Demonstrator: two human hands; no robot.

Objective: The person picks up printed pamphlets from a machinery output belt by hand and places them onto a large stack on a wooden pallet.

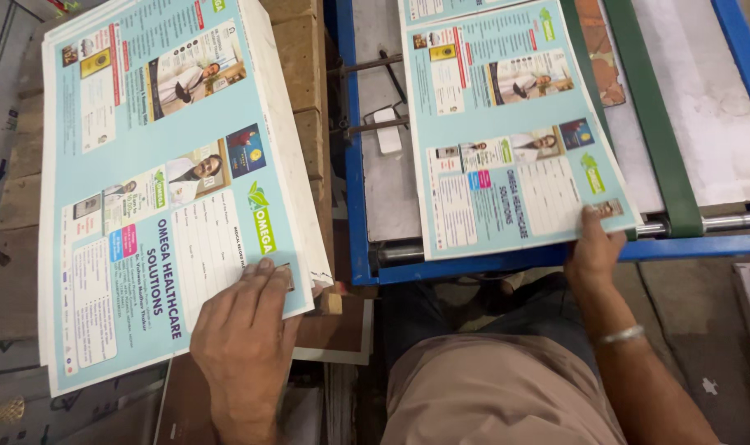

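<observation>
Left hand point(245, 338) on printed stack point(161, 189), right hand point(593, 251) pinching sheet point(507, 132)

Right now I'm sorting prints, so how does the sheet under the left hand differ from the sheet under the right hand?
The left sheet tops a thick stack of sheets on a wooden stand; the right sheet lies on the blue-framed machine bed. The left hand presses its fingers flat on the left sheet's near corner; the right hand grips the right sheet's near edge. Both sheets show the same light-blue printed layout.
</observation>
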